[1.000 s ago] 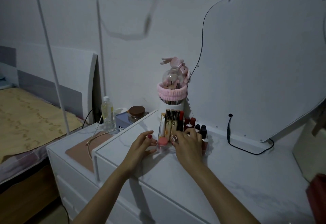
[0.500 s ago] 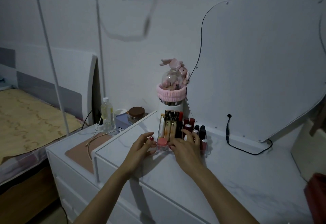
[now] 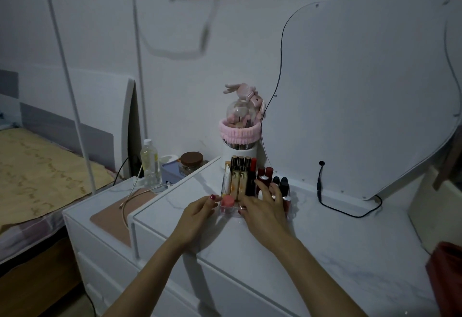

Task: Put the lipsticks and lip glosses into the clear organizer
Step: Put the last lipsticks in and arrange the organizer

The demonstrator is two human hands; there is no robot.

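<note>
Both hands reach to the clear organizer (image 3: 226, 213) on the white desk (image 3: 312, 241). After them, by size: the large curved mirror panel (image 3: 362, 91) leans against the wall behind the desk, with a black cable (image 3: 322, 191) trailing from its lower edge onto the desktop. A lower white drawer unit (image 3: 95, 236) stands left of the desk, carrying a clear bottle (image 3: 149, 161) and a brown-lidded jar (image 3: 191, 164). A white canister (image 3: 238, 149) wrapped in a pink headband (image 3: 238, 133) stands just behind the organizer. The right hand (image 3: 262, 210) lies over the organizer's front right part, fingers spread and nearly straight, fingertips (image 3: 260, 184) among the tubes, gripping nothing that shows. The left hand (image 3: 196, 216) rests at the organizer's left edge, fingers relaxed, thumb beside a pink-capped pot (image 3: 228, 203). Gold lip glosses (image 3: 240, 174) and red lipsticks (image 3: 265, 173) stand upright in the back compartments.
</note>
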